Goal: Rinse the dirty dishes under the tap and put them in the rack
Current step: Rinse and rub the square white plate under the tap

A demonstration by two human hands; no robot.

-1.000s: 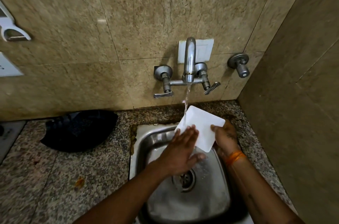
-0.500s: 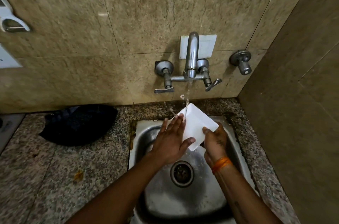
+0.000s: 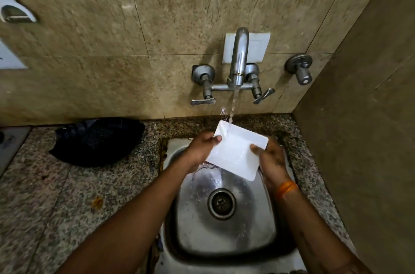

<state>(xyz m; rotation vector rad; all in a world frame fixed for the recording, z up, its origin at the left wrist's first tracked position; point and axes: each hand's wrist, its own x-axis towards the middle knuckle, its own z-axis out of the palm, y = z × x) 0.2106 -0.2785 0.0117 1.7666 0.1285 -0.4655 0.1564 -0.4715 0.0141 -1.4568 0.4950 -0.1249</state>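
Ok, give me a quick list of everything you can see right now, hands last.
square dish: one, white, tilted under the water stream over the sink
tap: one, steel, on the wall, running
lever handles: two, steel, either side of the spout
wall valve: one, steel, right of the tap
sink: one, steel, set in the speckled counter
dark cloth: one, black, on the counter left of the sink
left hand: holds the dish's left edge
right hand: holds its right edge, orange band at the wrist

Both forearms bare, no sleeves in view. Left hand: no ring or band seen. Right hand: dark marking on back, too blurred to read. Orange thread band wound round right wrist, several strands.
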